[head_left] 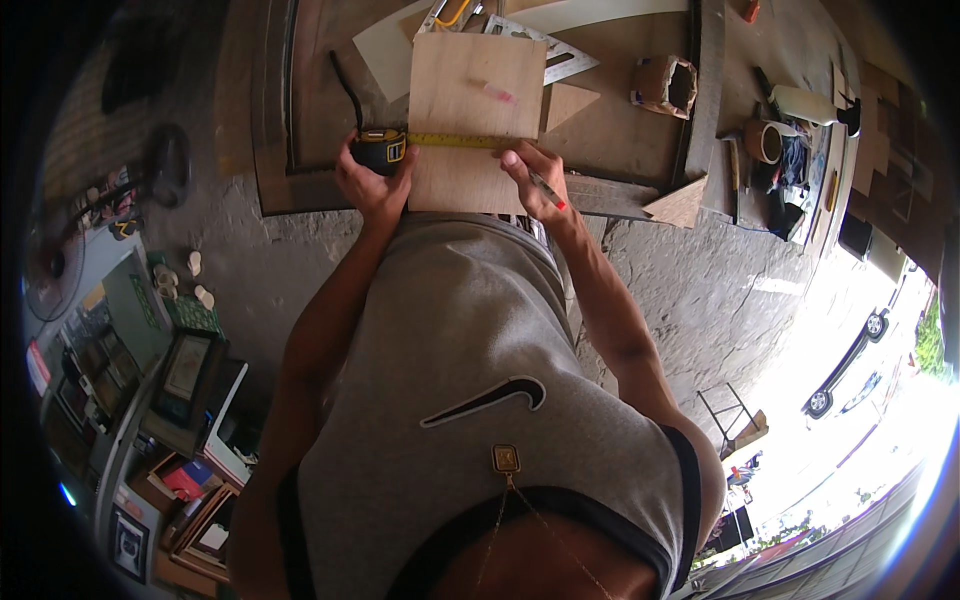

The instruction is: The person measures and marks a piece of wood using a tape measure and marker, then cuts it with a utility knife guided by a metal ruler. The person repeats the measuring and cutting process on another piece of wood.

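A rectangular plywood board lies at the front edge of the workbench, with a pink smudge on its upper part. My left hand grips a black and yellow tape measure at the board's left edge, its yellow blade stretched across the board. My right hand is closed round a slim pen or pencil with a red end, its fingers at the blade near the board's right edge. A metal square and a wooden triangle lie behind the board.
The workbench also holds a cardboard container and a wooden offcut. A side bench at right carries a hammer, a cup and other tools. A standing fan and stacked frames are at left; a parked vehicle shows outside right.
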